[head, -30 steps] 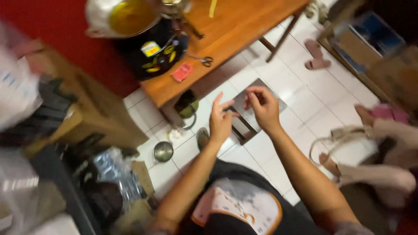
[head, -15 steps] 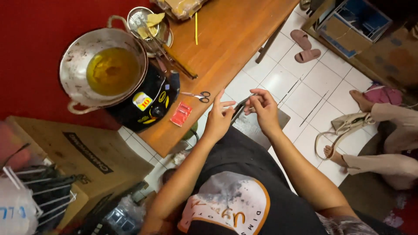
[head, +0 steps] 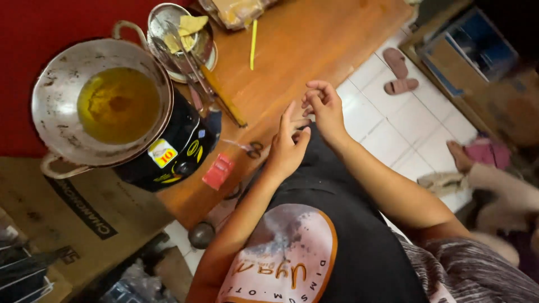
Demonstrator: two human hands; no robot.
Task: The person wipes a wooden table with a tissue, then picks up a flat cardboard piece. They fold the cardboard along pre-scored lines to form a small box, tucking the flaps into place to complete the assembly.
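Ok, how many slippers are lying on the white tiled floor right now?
2. One pink slipper lies on the tiles beside the wooden table, and the second slipper lies right next to it. Others may be hidden beyond the frame.

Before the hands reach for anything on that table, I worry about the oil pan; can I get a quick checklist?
1. Left hand empty: ok, fingers spread.
2. Right hand empty: cannot tell, fingers curled.
3. Oil pan clear of both hands: ok.
4. Pan seated level on the black cooker: ok.
5. Scissors within view at the table edge: ok, beside the left hand.
6. Oil hot: cannot tell.
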